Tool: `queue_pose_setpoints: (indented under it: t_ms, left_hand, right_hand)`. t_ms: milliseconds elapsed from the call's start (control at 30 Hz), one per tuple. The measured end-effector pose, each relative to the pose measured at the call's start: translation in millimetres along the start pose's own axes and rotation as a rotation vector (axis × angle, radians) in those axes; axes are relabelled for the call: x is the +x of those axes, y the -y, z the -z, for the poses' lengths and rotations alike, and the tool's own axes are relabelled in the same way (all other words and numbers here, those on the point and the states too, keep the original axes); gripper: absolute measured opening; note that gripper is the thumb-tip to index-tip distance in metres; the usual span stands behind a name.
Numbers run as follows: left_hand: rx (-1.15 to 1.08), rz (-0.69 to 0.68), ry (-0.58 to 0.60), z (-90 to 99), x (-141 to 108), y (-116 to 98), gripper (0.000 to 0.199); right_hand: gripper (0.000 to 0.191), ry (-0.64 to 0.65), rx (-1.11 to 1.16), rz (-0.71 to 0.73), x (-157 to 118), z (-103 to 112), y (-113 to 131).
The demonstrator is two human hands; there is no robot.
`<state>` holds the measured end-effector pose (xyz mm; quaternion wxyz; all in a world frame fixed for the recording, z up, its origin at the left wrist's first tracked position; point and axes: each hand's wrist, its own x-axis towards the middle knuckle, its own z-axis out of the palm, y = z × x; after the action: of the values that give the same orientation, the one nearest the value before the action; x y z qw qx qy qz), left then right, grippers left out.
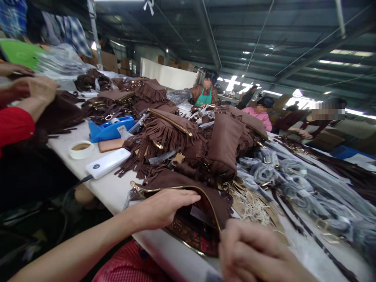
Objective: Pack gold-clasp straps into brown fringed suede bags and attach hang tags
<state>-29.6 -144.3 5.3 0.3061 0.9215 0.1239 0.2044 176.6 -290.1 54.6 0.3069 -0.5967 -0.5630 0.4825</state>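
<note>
A brown fringed bag point(188, 181) lies at the table's near edge with its gold zipper open, showing a patterned red lining. My left hand point(169, 205) reaches over the bag's opening, fingers stretched out flat, with nothing in its grasp. At the right end of the opening, my right hand point(252, 250) is closed on the bag's edge by the zipper; its fingertips are partly hidden and slightly blurred. Beyond the bag lies a pile of brown fringed bags point(225, 141).
A white power bank point(108, 162), tape roll point(81, 150) and blue tape dispenser point(111, 128) are left. Plastic-wrapped straps point(305, 188) and tags with white strings point(254, 205) lie right. A co-worker's hands point(41, 92) are far left; other people sit beyond.
</note>
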Motion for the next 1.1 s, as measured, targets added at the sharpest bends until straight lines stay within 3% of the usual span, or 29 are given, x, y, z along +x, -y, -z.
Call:
queue_pose_setpoints:
  t_ms: [33, 100, 200, 300, 367, 467, 600, 700, 867, 967, 1100]
  left_hand:
    - [-0.009, 0.009, 0.001, 2.0, 1.0, -0.4, 0.063]
    - [-0.013, 0.032, 0.023, 4.7, 1.6, -1.6, 0.056]
    - [0.033, 0.044, 0.072, -1.8, 2.9, -3.1, 0.044]
    - [0.053, 0.007, 0.159, -24.1, 8.8, -4.3, 0.039]
    - [0.045, -0.007, 0.214, -41.9, 15.7, -4.7, 0.04]
    - [0.103, 0.044, 0.193, -60.5, 28.4, -3.3, 0.047]
    - [0.161, 0.04, 0.122, -64.5, 43.6, 1.0, 0.051]
    - [0.091, 0.02, 0.107, -64.7, 48.2, 3.2, 0.051]
    - [-0.054, 0.139, 0.229, -74.0, 44.8, 6.5, 0.046]
    - [-0.009, 0.184, 0.176, -73.8, 45.4, 5.6, 0.043]
    - [0.0, 0.168, 0.099, -70.8, 49.2, 1.5, 0.052]
  right_hand:
    - [0.047, 0.09, 0.042, -0.064, 9.7, -14.1, -2.5]
    - [0.039, 0.13, 0.087, -0.165, 28.2, -25.6, -11.4]
    - [0.038, 0.006, 0.107, -0.224, 42.9, -14.5, -30.0]
    - [0.038, -0.059, 0.099, -0.217, 40.0, 1.6, -44.1]
    - [0.038, -0.078, 0.049, -0.184, 34.0, 7.4, -48.1]
    - [0.035, -0.147, -0.139, -0.071, 27.5, 12.8, -48.9]
    - [0.03, -0.261, -0.538, 0.113, 26.3, 22.0, -49.3]
    - [0.026, -0.245, -0.714, 0.158, 26.4, 26.2, -51.9]
    - [0.027, -0.115, -0.794, 0.168, 25.7, 25.2, -59.5]
    - [0.025, -0.121, -0.849, 0.176, 29.5, 25.3, -64.5]
    - [0.024, -0.234, -0.832, 0.219, 37.0, 27.6, -71.4]
